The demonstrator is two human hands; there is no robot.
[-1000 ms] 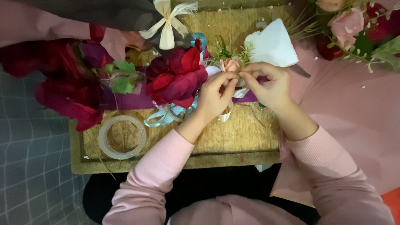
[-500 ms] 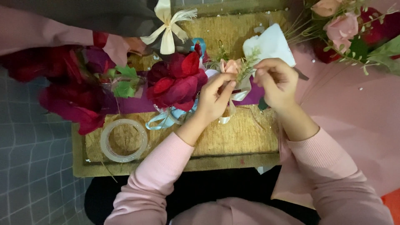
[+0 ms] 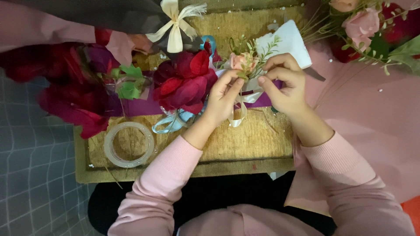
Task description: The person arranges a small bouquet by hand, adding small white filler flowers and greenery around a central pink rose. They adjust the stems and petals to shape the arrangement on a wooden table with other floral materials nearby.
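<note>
Together both hands (image 3: 256, 94) pinch a small pink posy (image 3: 243, 62), dark red flowers (image 3: 186, 83) crowding left.

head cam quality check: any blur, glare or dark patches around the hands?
Head view: left hand and right hand are fairly sharp with even, soft light; the small pink flower between them is a bit soft; tape roll shows faint sheen, no hard glare; red flowers look saturated, detail lost in the dark petals; the lap under the board is near black.
</note>
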